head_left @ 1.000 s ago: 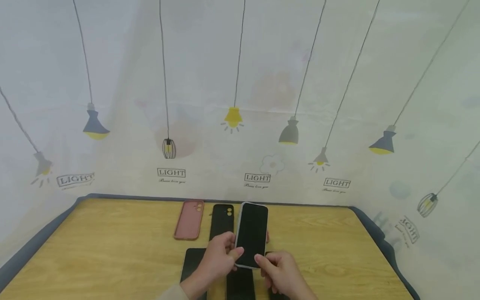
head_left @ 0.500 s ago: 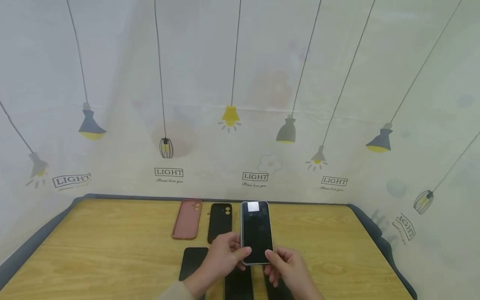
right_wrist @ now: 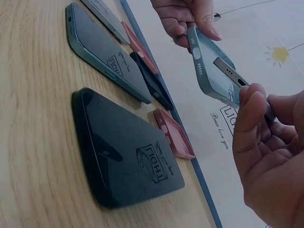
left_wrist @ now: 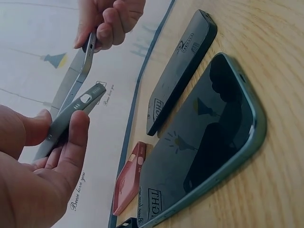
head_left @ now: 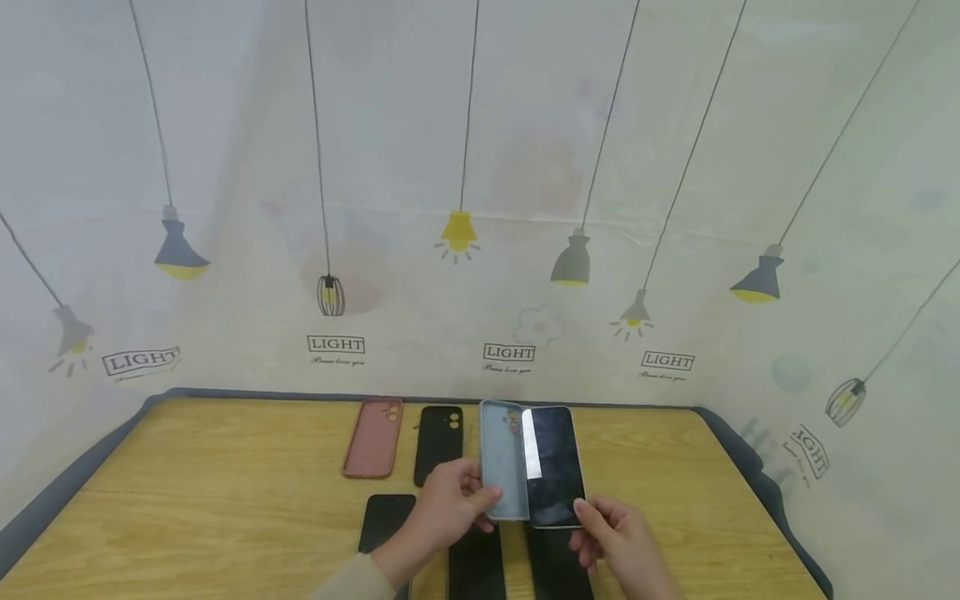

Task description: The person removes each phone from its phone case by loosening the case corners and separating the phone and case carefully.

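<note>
My left hand [head_left: 453,506] holds a light blue phone case [head_left: 501,475] by its lower left edge, its hollow inside facing me. In my right hand [head_left: 621,537] a smartphone [head_left: 557,479] with a dark, shiny screen is pinched at its lower right corner. The phone stands just right of the case, its left edge close to or over the case's right side; whether they touch I cannot tell. The right wrist view shows the case [right_wrist: 209,66] and the phone's end [right_wrist: 230,73] at an angle to each other, above the table.
On the wooden table [head_left: 225,500] lie a pink case [head_left: 372,439] and a black case [head_left: 439,442]. Another pink case [right_wrist: 175,135] shows in the right wrist view. Nearer me are three dark-screened phones: left [head_left: 386,518], middle [head_left: 476,571] and right [head_left: 558,571]. A printed cloth [head_left: 420,167] hangs behind.
A second ago the phone lay over the case, held by both hands. My right hand has drawn it out to the right, exposing the light blue case in my left hand.
</note>
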Action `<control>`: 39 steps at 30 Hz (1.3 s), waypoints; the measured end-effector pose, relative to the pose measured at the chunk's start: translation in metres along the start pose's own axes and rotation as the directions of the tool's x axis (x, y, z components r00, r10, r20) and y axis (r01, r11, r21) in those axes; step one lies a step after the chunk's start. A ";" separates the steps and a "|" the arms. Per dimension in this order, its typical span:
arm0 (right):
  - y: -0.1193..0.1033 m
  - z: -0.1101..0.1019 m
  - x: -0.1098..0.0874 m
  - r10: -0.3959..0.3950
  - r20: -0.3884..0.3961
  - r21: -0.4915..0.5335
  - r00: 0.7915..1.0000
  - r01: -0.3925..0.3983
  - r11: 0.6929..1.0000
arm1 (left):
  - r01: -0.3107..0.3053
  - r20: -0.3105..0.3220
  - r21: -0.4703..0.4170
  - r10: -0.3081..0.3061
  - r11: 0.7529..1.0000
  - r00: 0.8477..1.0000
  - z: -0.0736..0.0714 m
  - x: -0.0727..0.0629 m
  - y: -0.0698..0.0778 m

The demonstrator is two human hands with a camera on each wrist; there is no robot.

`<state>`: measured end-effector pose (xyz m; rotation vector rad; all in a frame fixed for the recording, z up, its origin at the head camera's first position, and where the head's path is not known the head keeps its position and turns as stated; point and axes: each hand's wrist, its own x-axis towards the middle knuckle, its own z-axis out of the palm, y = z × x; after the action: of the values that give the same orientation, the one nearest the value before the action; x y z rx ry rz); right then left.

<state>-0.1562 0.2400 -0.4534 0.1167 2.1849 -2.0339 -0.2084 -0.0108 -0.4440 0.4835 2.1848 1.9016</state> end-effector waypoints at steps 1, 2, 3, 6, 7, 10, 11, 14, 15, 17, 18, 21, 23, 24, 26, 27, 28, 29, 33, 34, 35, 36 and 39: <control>0.000 -0.002 -0.001 -0.002 -0.008 0.000 1.000 0.002 1.000 | -0.006 -0.005 -0.003 0.006 1.000 1.000 0.001 0.001 0.000; -0.001 -0.004 -0.002 -0.002 -0.017 0.002 1.000 0.003 1.000 | -0.015 -0.008 -0.009 0.015 1.000 1.000 0.002 0.002 -0.001; -0.001 -0.005 -0.002 -0.002 -0.024 0.001 1.000 0.002 1.000 | -0.024 -0.011 -0.014 0.024 1.000 1.000 0.002 0.003 -0.001; -0.003 -0.012 -0.005 0.003 -0.032 -0.001 0.999 -0.003 1.000 | -0.040 -0.013 -0.024 0.039 0.999 0.999 0.004 0.006 -0.001; -0.003 -0.014 -0.005 0.005 -0.036 -0.005 0.999 -0.005 1.000 | -0.042 -0.011 -0.021 0.042 0.999 0.999 0.004 0.007 -0.001; -0.003 -0.021 -0.008 0.017 -0.042 -0.026 0.999 -0.018 1.000 | -0.045 -0.006 -0.003 0.045 0.999 0.999 0.005 0.012 -0.001; -0.003 -0.023 -0.009 0.015 -0.044 -0.035 0.999 -0.016 0.999 | -0.047 -0.005 0.004 0.047 0.999 0.999 0.005 0.014 -0.001; -0.002 -0.030 -0.012 0.021 -0.049 -0.062 0.999 -0.024 0.998 | -0.049 -0.002 0.024 0.049 0.999 0.999 0.007 0.019 0.000; -0.002 -0.033 -0.013 0.017 -0.046 -0.071 0.999 -0.020 0.997 | -0.048 -0.004 0.025 0.048 0.999 0.999 0.008 0.021 0.000; -0.001 -0.037 -0.015 0.022 -0.049 -0.082 0.999 -0.026 0.996 | -0.050 -0.007 0.028 0.051 0.998 0.999 0.010 0.025 0.001; -0.001 -0.040 -0.016 0.029 -0.051 -0.083 0.998 -0.033 0.996 | -0.051 -0.009 0.029 0.051 0.998 0.999 0.011 0.026 0.002; 0.000 -0.048 -0.018 0.033 -0.042 -0.090 0.999 -0.037 0.995 | -0.051 -0.015 0.018 0.051 0.999 0.999 0.014 0.031 0.003; 0.001 -0.053 -0.020 0.040 -0.032 -0.090 0.999 -0.042 0.995 | -0.045 -0.018 0.011 0.046 0.999 0.999 0.016 0.034 0.003; 0.001 -0.056 -0.021 0.042 -0.024 -0.090 0.999 -0.043 0.995 | -0.041 -0.020 0.008 0.041 0.999 0.999 0.017 0.036 0.003; 0.003 -0.061 -0.023 0.050 -0.008 -0.096 0.999 -0.050 0.994 | -0.033 -0.021 -0.002 0.033 0.999 0.999 0.018 0.039 0.004; 0.004 -0.063 -0.024 0.058 -0.004 -0.096 0.998 -0.058 0.994 | -0.028 -0.022 -0.003 0.028 1.000 0.999 0.019 0.040 0.004; 0.005 -0.066 -0.025 0.068 -0.003 -0.096 0.998 -0.068 0.993 | -0.028 -0.025 0.000 0.028 1.000 0.999 0.020 0.041 0.005; 0.007 -0.068 -0.026 0.079 -0.005 -0.095 0.997 -0.079 0.992 | -0.029 -0.027 0.002 0.029 1.000 0.999 0.021 0.042 0.005; 0.011 -0.078 -0.029 0.104 -0.015 -0.116 0.994 -0.105 0.988 | -0.037 -0.037 0.000 0.037 0.999 0.999 0.025 0.046 0.009; 0.012 -0.081 -0.029 0.110 -0.017 -0.119 0.994 -0.111 0.987 | -0.043 -0.039 -0.003 0.043 0.999 0.998 0.026 0.048 0.010; 0.013 -0.083 -0.030 0.114 -0.011 -0.127 0.993 -0.115 0.985 | -0.047 -0.041 -0.008 0.046 0.999 0.998 0.028 0.048 0.010; 0.014 -0.086 -0.031 0.110 -0.007 -0.140 0.994 -0.110 0.984 | -0.049 -0.043 -0.015 0.048 0.999 0.998 0.029 0.049 0.011; 0.019 -0.092 -0.034 0.104 -0.017 -0.185 0.994 -0.105 0.977 | -0.055 -0.048 -0.035 0.054 0.998 0.997 0.033 0.052 0.012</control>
<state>-0.1252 0.3344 -0.4600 0.2119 2.3070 -1.7676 -0.2433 0.0401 -0.4338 0.5015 2.1833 1.9970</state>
